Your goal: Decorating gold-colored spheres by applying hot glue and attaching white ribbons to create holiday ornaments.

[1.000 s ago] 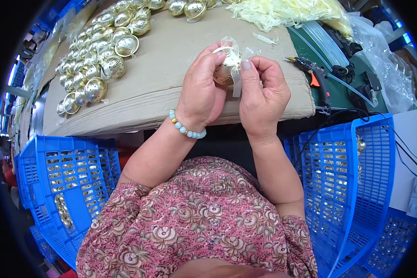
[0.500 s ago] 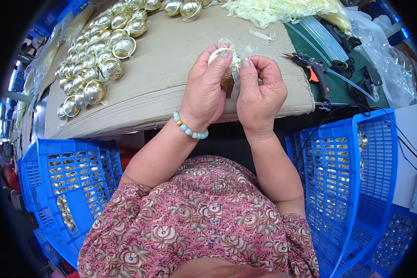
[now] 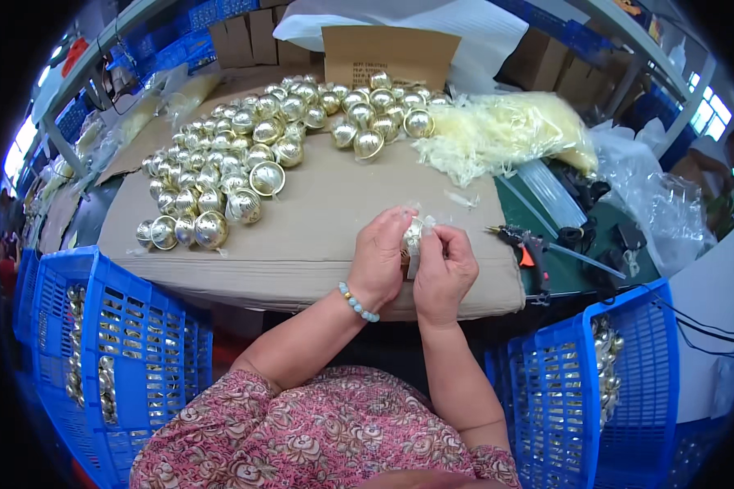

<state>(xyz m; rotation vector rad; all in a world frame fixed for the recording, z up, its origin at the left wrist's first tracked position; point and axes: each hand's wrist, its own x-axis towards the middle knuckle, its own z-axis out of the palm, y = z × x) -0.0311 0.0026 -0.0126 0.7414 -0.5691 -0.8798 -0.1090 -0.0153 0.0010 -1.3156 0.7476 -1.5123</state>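
In front of me, above the cardboard's near edge, both my hands are together. My left hand, with a beaded bracelet at its wrist, is closed around a small gold bauble, mostly hidden by the fingers. A sheer whitish ribbon stands up from the bauble's top. My right hand pinches this ribbon between thumb and bent forefinger, close against the left hand. Many more shiny gold baubles lie in a spread on the cardboard sheet to the left and at the back.
A pile of pale yellow ribbon pieces lies at the back right. Right of the cardboard are a glue gun, clear glue sticks and plastic wrap. Blue crates holding baubles flank me. A cardboard box stands behind.
The view has tilted up, so the back of the table and the box now show. My hands stay together at the bauble, with the right still pinching the ribbon.
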